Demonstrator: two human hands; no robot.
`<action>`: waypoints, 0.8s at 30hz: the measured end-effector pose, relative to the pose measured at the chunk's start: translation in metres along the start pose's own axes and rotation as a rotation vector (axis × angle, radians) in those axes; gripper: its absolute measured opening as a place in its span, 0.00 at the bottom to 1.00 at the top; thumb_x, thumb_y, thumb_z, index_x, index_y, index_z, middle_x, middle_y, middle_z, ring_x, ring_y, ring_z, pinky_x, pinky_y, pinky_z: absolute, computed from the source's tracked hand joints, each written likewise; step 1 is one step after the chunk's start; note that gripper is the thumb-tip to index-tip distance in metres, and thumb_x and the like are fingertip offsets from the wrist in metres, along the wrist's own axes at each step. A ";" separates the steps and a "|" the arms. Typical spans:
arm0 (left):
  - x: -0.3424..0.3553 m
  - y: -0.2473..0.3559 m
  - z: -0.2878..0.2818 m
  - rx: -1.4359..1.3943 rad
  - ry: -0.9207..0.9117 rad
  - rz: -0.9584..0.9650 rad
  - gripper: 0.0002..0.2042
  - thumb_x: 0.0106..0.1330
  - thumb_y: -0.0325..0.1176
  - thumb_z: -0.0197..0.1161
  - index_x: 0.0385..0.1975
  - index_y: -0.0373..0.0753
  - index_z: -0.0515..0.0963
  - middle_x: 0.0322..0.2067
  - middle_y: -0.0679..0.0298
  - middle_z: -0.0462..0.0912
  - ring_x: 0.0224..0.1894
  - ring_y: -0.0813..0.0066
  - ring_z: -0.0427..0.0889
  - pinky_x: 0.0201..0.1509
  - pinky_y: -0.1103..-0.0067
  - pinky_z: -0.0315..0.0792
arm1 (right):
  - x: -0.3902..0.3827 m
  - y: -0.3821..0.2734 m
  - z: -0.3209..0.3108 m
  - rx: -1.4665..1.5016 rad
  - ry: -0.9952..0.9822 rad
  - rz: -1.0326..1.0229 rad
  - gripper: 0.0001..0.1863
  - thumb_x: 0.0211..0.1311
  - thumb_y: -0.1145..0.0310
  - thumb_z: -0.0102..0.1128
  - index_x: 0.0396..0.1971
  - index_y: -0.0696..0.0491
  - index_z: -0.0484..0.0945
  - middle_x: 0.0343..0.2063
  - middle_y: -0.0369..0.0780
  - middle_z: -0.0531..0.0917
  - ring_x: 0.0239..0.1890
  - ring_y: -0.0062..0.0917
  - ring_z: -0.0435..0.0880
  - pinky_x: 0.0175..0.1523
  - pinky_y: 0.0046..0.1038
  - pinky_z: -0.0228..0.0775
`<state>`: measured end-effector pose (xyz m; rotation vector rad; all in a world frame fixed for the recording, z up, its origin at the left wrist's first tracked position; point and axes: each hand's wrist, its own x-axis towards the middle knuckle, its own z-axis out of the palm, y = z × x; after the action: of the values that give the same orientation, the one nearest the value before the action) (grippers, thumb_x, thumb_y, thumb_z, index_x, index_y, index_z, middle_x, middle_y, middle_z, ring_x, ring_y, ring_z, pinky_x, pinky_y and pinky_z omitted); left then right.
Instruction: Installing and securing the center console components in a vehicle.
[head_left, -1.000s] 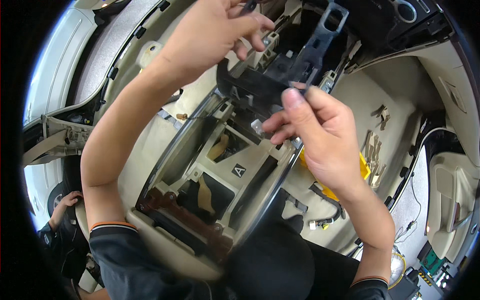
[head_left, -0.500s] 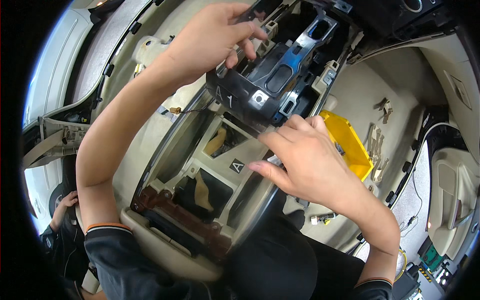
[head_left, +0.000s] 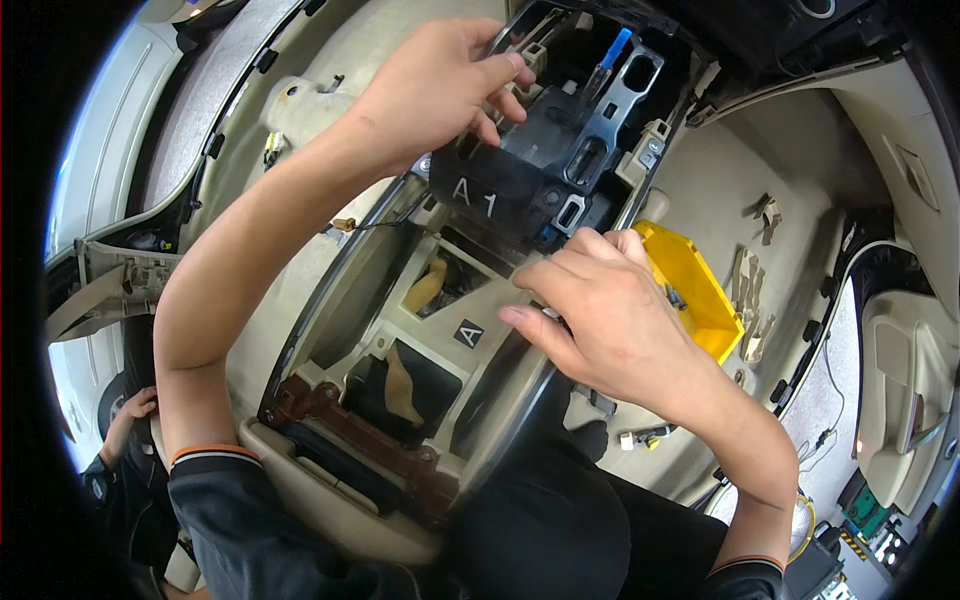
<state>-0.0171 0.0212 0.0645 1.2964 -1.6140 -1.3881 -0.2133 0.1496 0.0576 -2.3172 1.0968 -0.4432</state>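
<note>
A dark, glossy frame-like plastic panel (head_left: 468, 203) with white marks on it lies over the front of the car's centre console. At its far left edge, my left hand (head_left: 440, 88) grips the rim between thumb and fingers. My right hand (head_left: 615, 320) has its fingers curled at the panel's near right corner; the fingertips are partly hidden. Through the panel's opening shows a metal bracket (head_left: 590, 148) with oblong holes, with a blue-tipped piece (head_left: 618, 48) beyond it.
Nearer me is the beige open console body (head_left: 410, 335) with a brown bracket (head_left: 355, 430). A yellow bin (head_left: 715, 320) with small parts stands right of my right hand. A loose wire with a brown connector (head_left: 345, 225) lies left. Another person's hand (head_left: 140, 402) shows at far left.
The panel has tilted so its marked face shows more squarely, and more of the bracket is visible through it. My left hand has shifted slightly; my right hand has hardly moved.
</note>
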 end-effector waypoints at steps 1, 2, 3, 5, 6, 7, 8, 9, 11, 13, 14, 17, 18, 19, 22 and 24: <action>0.003 -0.001 -0.001 0.002 -0.003 0.000 0.13 0.76 0.30 0.55 0.53 0.28 0.77 0.40 0.58 0.84 0.29 0.83 0.82 0.27 0.86 0.77 | 0.000 0.001 0.000 0.005 0.014 -0.010 0.14 0.66 0.57 0.65 0.27 0.53 0.79 0.26 0.38 0.82 0.37 0.33 0.78 0.47 0.37 0.62; 0.006 -0.003 -0.004 0.050 -0.046 -0.020 0.13 0.76 0.30 0.56 0.53 0.28 0.76 0.40 0.58 0.84 0.30 0.83 0.82 0.28 0.86 0.77 | 0.001 0.001 0.000 0.005 0.017 -0.008 0.14 0.66 0.57 0.65 0.27 0.53 0.79 0.26 0.38 0.82 0.37 0.33 0.78 0.47 0.37 0.62; 0.008 -0.004 -0.004 0.099 -0.089 -0.041 0.14 0.75 0.30 0.57 0.54 0.27 0.76 0.41 0.58 0.84 0.31 0.83 0.82 0.29 0.86 0.78 | 0.001 0.001 0.000 0.005 0.012 -0.010 0.14 0.66 0.58 0.65 0.27 0.53 0.79 0.26 0.38 0.82 0.37 0.33 0.78 0.48 0.37 0.62; 0.006 -0.005 -0.001 0.127 -0.113 -0.086 0.15 0.74 0.30 0.58 0.54 0.27 0.76 0.40 0.58 0.85 0.31 0.82 0.82 0.29 0.85 0.78 | 0.001 0.001 0.001 0.005 0.011 -0.010 0.14 0.66 0.58 0.64 0.27 0.53 0.79 0.26 0.38 0.82 0.37 0.33 0.78 0.48 0.37 0.62; 0.005 -0.006 0.001 0.153 -0.136 -0.129 0.16 0.74 0.30 0.58 0.55 0.27 0.76 0.38 0.58 0.85 0.31 0.82 0.82 0.30 0.85 0.78 | 0.000 0.001 0.001 0.010 0.011 -0.010 0.14 0.66 0.58 0.64 0.28 0.53 0.79 0.25 0.37 0.82 0.37 0.32 0.78 0.48 0.37 0.62; 0.006 -0.014 0.002 0.154 -0.139 -0.127 0.16 0.74 0.30 0.58 0.55 0.27 0.76 0.38 0.58 0.85 0.31 0.82 0.82 0.30 0.85 0.78 | 0.000 0.001 0.002 0.015 0.012 -0.010 0.14 0.66 0.58 0.64 0.28 0.53 0.79 0.25 0.37 0.82 0.37 0.32 0.78 0.48 0.37 0.62; 0.007 -0.028 0.004 0.204 -0.139 -0.095 0.17 0.73 0.31 0.59 0.56 0.27 0.76 0.36 0.59 0.85 0.30 0.81 0.81 0.31 0.84 0.78 | -0.001 0.001 0.002 0.014 0.014 -0.007 0.14 0.66 0.58 0.64 0.28 0.53 0.79 0.25 0.37 0.82 0.37 0.32 0.78 0.48 0.37 0.62; 0.006 -0.025 0.008 0.253 -0.141 -0.064 0.17 0.72 0.32 0.61 0.56 0.28 0.76 0.34 0.60 0.85 0.30 0.80 0.81 0.32 0.84 0.77 | -0.001 0.001 0.002 0.012 0.016 -0.011 0.14 0.66 0.58 0.64 0.28 0.53 0.79 0.25 0.37 0.82 0.37 0.32 0.78 0.48 0.37 0.62; 0.002 -0.016 0.006 0.399 -0.192 -0.096 0.20 0.70 0.32 0.62 0.57 0.28 0.75 0.33 0.59 0.84 0.32 0.75 0.82 0.36 0.78 0.77 | -0.001 0.002 0.002 0.012 0.020 -0.009 0.13 0.66 0.59 0.64 0.28 0.53 0.79 0.25 0.37 0.82 0.37 0.32 0.77 0.48 0.38 0.62; 0.001 -0.018 0.006 0.651 -0.147 0.103 0.22 0.68 0.33 0.64 0.58 0.27 0.75 0.35 0.53 0.84 0.34 0.68 0.82 0.41 0.72 0.76 | 0.000 0.003 0.001 0.008 -0.007 -0.015 0.13 0.66 0.59 0.65 0.27 0.53 0.80 0.24 0.37 0.81 0.38 0.31 0.77 0.48 0.38 0.62; -0.001 -0.021 0.007 0.649 -0.156 0.103 0.22 0.68 0.33 0.64 0.58 0.27 0.75 0.35 0.53 0.84 0.34 0.68 0.82 0.41 0.72 0.76 | 0.000 0.003 0.001 0.011 -0.007 -0.005 0.13 0.66 0.59 0.65 0.27 0.53 0.80 0.24 0.37 0.81 0.38 0.31 0.77 0.48 0.38 0.62; -0.011 -0.028 0.008 0.748 -0.021 0.231 0.24 0.66 0.34 0.65 0.59 0.27 0.74 0.35 0.48 0.83 0.36 0.61 0.82 0.44 0.68 0.75 | 0.005 0.001 -0.004 -0.017 -0.037 -0.030 0.12 0.65 0.60 0.66 0.27 0.52 0.80 0.21 0.36 0.80 0.36 0.31 0.78 0.49 0.38 0.62; -0.013 -0.029 0.009 0.763 -0.013 0.245 0.24 0.66 0.34 0.65 0.59 0.27 0.74 0.36 0.47 0.83 0.37 0.58 0.82 0.44 0.68 0.75 | 0.009 0.000 -0.007 -0.025 -0.042 -0.062 0.12 0.64 0.60 0.66 0.26 0.52 0.80 0.20 0.37 0.80 0.35 0.31 0.79 0.49 0.37 0.64; -0.012 -0.030 0.008 0.777 -0.004 0.259 0.23 0.67 0.34 0.64 0.58 0.27 0.75 0.37 0.45 0.84 0.38 0.55 0.82 0.44 0.69 0.75 | 0.011 0.001 -0.008 -0.033 -0.048 -0.095 0.12 0.64 0.61 0.66 0.26 0.52 0.80 0.20 0.37 0.80 0.34 0.32 0.80 0.49 0.36 0.66; -0.004 -0.035 0.005 0.890 0.067 0.403 0.17 0.68 0.34 0.61 0.51 0.27 0.79 0.35 0.42 0.83 0.36 0.48 0.82 0.42 0.65 0.75 | 0.016 0.004 -0.009 -0.036 -0.097 -0.118 0.12 0.63 0.61 0.66 0.26 0.52 0.80 0.20 0.37 0.82 0.32 0.32 0.82 0.47 0.34 0.69; -0.002 -0.023 0.004 0.893 0.029 0.316 0.15 0.69 0.33 0.60 0.47 0.28 0.80 0.33 0.41 0.83 0.34 0.44 0.82 0.41 0.62 0.74 | 0.015 0.006 -0.009 -0.014 -0.103 -0.115 0.12 0.63 0.61 0.65 0.26 0.53 0.80 0.21 0.37 0.83 0.33 0.31 0.83 0.46 0.33 0.70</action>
<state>-0.0137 0.0250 0.0413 1.3992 -2.4093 -0.4296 -0.2122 0.1316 0.0622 -2.3954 0.9241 -0.3553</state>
